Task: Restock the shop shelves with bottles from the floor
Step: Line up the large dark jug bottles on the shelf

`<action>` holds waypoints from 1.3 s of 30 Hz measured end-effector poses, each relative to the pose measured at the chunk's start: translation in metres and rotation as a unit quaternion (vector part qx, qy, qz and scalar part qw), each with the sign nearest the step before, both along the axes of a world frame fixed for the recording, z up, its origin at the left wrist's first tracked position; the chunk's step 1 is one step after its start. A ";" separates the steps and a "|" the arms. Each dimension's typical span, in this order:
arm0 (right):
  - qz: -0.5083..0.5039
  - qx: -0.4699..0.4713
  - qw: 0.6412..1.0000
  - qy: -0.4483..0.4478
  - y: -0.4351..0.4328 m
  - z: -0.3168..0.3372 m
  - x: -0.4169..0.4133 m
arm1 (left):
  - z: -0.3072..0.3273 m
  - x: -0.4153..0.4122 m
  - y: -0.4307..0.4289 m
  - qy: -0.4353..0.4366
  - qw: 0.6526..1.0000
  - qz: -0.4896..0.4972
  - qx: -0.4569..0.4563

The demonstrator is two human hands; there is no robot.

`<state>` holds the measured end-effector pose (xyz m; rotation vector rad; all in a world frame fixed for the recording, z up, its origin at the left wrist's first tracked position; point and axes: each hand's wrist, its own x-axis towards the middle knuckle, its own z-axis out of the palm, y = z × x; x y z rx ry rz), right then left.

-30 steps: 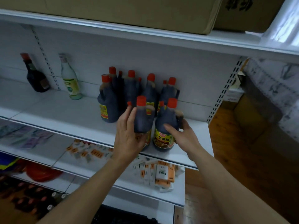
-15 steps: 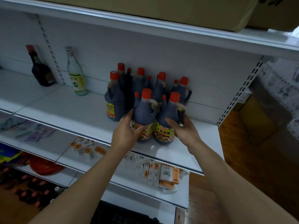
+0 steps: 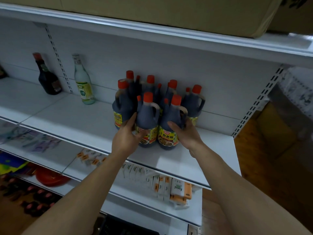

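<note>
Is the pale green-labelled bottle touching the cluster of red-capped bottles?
No, the pale bottle stands apart to the left of the red-capped bottles, with bare shelf between them.

On shelf (image 3: pixel 67 116), left hand (image 3: pixel 126 140) holds front-left bottle (image 3: pixel 147 116); right hand (image 3: pixel 188 137) holds front-right bottle (image 3: pixel 170 119).

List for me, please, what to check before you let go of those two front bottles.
1. The left front bottle stands upright on the shelf: ok.
2. The right front bottle stands upright, label outward: ok.
3. Both red caps are on: ok.
4. Hands are free to withdraw: not ok; the left hand and right hand each grip a bottle.
5. Clearance from the back row: cannot tell, hidden behind the front pair.
</note>
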<state>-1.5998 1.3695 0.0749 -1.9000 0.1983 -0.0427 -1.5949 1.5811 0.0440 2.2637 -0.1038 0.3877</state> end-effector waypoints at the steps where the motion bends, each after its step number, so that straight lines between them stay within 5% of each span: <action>1: 0.003 0.000 1.000 -0.002 0.001 0.000 0.002 | 0.001 0.002 0.001 0.000 1.000 0.003 0.002; 23: -0.008 -0.040 0.998 -0.036 0.009 -0.007 0.031 | -0.010 0.052 -0.001 0.016 0.996 0.065 0.052; 39: 0.007 -0.027 0.998 -0.056 0.007 -0.018 0.038 | -0.010 0.037 -0.018 0.035 0.995 0.092 -0.010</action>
